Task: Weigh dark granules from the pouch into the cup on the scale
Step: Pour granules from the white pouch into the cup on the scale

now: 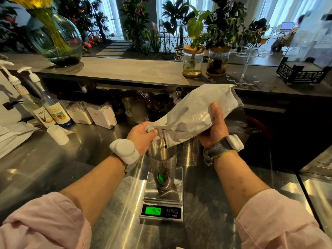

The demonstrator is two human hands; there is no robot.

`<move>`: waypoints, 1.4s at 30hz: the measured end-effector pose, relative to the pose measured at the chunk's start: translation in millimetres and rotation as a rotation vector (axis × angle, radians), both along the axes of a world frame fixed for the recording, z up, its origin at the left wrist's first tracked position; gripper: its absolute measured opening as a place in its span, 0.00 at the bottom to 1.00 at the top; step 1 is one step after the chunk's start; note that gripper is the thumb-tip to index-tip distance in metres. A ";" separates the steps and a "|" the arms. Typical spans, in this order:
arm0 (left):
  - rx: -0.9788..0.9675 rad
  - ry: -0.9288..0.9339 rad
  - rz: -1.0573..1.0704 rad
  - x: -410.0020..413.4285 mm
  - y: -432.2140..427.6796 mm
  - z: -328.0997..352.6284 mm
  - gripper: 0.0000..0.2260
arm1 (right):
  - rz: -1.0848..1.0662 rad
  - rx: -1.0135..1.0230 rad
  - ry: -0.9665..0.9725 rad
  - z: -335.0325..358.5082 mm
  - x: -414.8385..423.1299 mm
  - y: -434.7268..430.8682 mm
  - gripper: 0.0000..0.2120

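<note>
A silver-white pouch [194,108] is tilted with its open mouth down over a tall steel cup [162,159]. The cup stands on a small steel scale [162,203] whose green display reads 100.0. Dark granules lie in the bottom of the cup. My left hand [142,135] pinches the pouch's mouth just above the cup's rim. My right hand [216,126] grips the pouch's body from below, raised to the right of the cup.
The scale sits on a steel counter [71,168]. Two pump syrup bottles [50,108], white canisters [102,112] and a white paper cup [58,134] stand at the left. Dark jars line the back. A raised ledge holds a glass vase [55,36] and plant jars [193,62].
</note>
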State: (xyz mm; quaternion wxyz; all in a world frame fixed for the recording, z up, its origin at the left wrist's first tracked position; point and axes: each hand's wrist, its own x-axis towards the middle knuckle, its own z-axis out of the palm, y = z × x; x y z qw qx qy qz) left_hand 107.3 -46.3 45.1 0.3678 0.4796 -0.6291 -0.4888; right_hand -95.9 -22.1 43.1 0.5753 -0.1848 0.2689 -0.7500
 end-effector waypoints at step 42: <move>-0.039 -0.027 -0.010 -0.9 4.2 2.1 0.11 | -0.024 -0.008 -0.004 -2.6 0.3 -0.7 0.49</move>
